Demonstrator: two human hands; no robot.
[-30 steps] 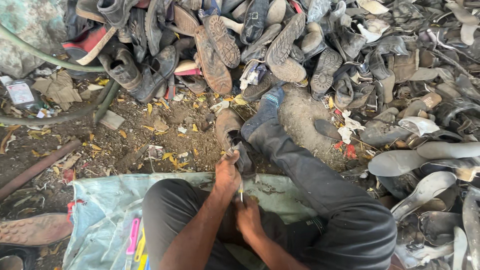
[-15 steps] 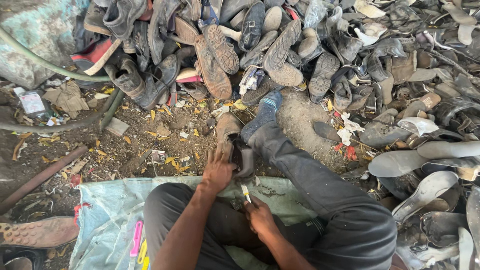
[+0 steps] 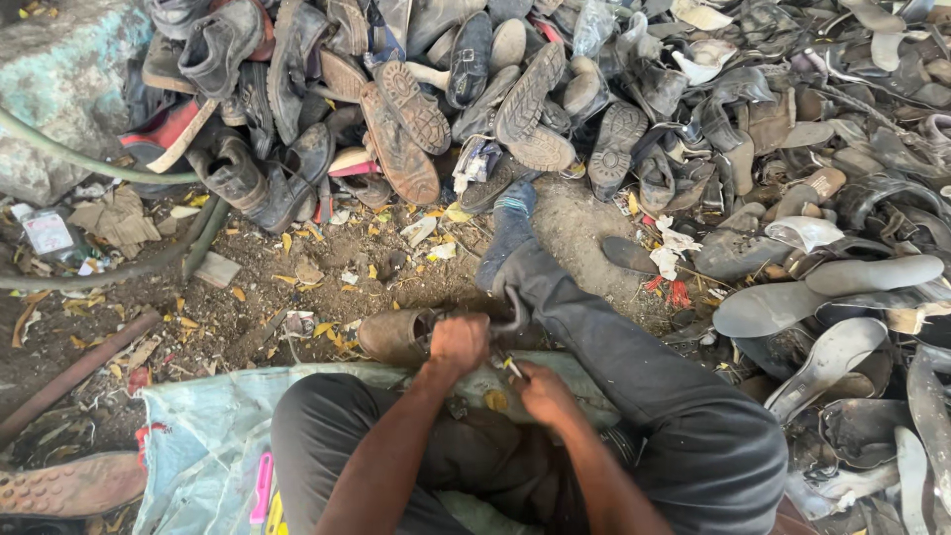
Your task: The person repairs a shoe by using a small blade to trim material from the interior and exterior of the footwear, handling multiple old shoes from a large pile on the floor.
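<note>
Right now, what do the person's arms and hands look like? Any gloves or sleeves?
No gloves and no sleeves in view. The left hand and right hand are bare, and both forearms are bare as far up as the picture shows. No watch, ring or bracelet shows. Below are dark grey trousers.

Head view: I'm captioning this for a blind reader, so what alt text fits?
Left hand grips a worn brown leather shoe on dirt; right hand holds a small blade beside it. A heap of old shoes lies beyond.

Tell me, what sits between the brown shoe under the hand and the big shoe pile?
In the head view, littered dirt with yellow scraps separates the brown shoe from the pile.
</note>
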